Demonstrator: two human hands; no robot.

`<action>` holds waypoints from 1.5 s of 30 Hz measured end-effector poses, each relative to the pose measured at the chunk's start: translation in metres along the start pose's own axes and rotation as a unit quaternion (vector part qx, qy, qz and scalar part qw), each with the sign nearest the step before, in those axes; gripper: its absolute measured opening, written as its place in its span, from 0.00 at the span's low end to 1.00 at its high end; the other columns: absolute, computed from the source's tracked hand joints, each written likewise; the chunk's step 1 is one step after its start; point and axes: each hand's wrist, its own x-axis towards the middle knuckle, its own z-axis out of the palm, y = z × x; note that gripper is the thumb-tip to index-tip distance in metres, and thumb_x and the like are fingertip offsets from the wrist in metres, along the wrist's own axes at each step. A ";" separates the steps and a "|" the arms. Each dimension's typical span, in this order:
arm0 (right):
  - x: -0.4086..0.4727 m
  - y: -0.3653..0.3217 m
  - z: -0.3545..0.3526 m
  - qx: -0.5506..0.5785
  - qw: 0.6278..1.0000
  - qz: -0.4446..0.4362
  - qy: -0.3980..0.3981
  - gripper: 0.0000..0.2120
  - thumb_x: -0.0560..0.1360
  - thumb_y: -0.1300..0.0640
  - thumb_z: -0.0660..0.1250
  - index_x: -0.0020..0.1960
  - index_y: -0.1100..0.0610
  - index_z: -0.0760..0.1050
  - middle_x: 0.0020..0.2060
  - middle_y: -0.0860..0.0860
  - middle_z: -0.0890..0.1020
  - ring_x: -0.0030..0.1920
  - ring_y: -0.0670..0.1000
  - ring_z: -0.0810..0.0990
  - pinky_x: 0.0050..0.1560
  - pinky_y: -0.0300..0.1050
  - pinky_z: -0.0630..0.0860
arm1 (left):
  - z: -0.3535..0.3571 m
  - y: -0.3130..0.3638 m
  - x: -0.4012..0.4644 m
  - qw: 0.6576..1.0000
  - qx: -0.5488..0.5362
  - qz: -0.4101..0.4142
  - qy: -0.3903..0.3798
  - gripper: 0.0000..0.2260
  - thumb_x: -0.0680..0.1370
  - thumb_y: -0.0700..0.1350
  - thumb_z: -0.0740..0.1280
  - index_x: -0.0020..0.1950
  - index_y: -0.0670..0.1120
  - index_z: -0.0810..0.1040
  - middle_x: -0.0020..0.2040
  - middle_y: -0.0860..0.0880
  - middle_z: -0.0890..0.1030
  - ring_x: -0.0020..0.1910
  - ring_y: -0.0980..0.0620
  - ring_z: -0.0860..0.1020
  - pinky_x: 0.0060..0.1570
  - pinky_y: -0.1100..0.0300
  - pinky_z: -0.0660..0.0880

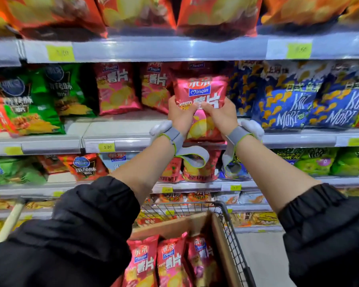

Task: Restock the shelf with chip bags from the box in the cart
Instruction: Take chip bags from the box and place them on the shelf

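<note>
Bag in hand: a pink potato chip bag (199,106), upright, held in front of the shelf (116,141) edge, at the right end of the row of pink bags (116,90) standing there.
Hands: left hand (179,114) and right hand (223,116) both clamped on its sides, thumbs across the front.
Done: several matching bags already stand on that shelf.
Left: this bag is not yet set down; bare shelf shows in front of the row; at least three more pink bags (168,264) wait in the cardboard box (197,224) in the cart (232,235), below the shelf.
Hidden: box depth cut off by the sleeves and the frame's bottom edge; price tags blurred; space behind the held bag unseen.
</note>
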 end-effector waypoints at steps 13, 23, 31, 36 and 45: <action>0.071 -0.005 0.028 0.024 0.999 0.032 -0.002 0.08 0.71 0.55 0.72 0.44 0.53 0.73 0.40 0.47 0.77 0.47 0.48 0.74 0.31 0.30 0.70 | -0.002 -0.001 0.084 0.987 0.133 -0.062 -0.058 0.25 0.71 0.49 0.69 0.66 0.39 0.72 0.61 0.38 0.79 0.58 0.41 0.78 0.57 0.52 0.75; 0.102 0.011 0.034 -0.012 1.000 -0.005 0.002 0.26 0.73 0.56 0.71 0.66 0.65 0.69 0.63 0.57 0.77 0.63 0.55 0.76 0.65 0.46 0.71 | 0.023 -0.016 0.115 0.989 0.121 0.053 -0.060 0.27 0.75 0.32 0.65 0.72 0.36 0.61 0.71 0.38 0.68 0.64 0.47 0.71 0.47 0.78 0.65; 0.117 0.018 0.033 -0.061 0.998 -0.007 0.002 0.27 0.74 0.53 0.69 0.68 0.64 0.67 0.67 0.58 0.74 0.67 0.56 0.73 0.67 0.43 0.68 | 0.027 -0.030 0.126 0.985 0.162 0.031 -0.054 0.30 0.72 0.46 0.70 0.71 0.45 0.65 0.68 0.42 0.73 0.66 0.43 0.72 0.68 0.49 0.68; 0.112 0.020 0.031 -0.032 0.999 0.007 0.006 0.30 0.72 0.49 0.70 0.68 0.61 0.69 0.65 0.56 0.76 0.66 0.56 0.74 0.68 0.49 0.69 | 0.027 -0.024 0.114 0.989 0.126 0.020 -0.068 0.26 0.76 0.42 0.67 0.72 0.43 0.64 0.67 0.42 0.74 0.65 0.45 0.73 0.62 0.58 0.69; 0.075 0.025 0.009 -0.009 1.000 0.022 -0.014 0.31 0.70 0.44 0.70 0.66 0.61 0.69 0.52 0.53 0.79 0.51 0.53 0.77 0.56 0.46 0.73 | 0.017 -0.017 0.072 0.996 0.071 0.034 -0.039 0.34 0.70 0.47 0.71 0.73 0.43 0.64 0.68 0.44 0.73 0.66 0.47 0.72 0.62 0.63 0.68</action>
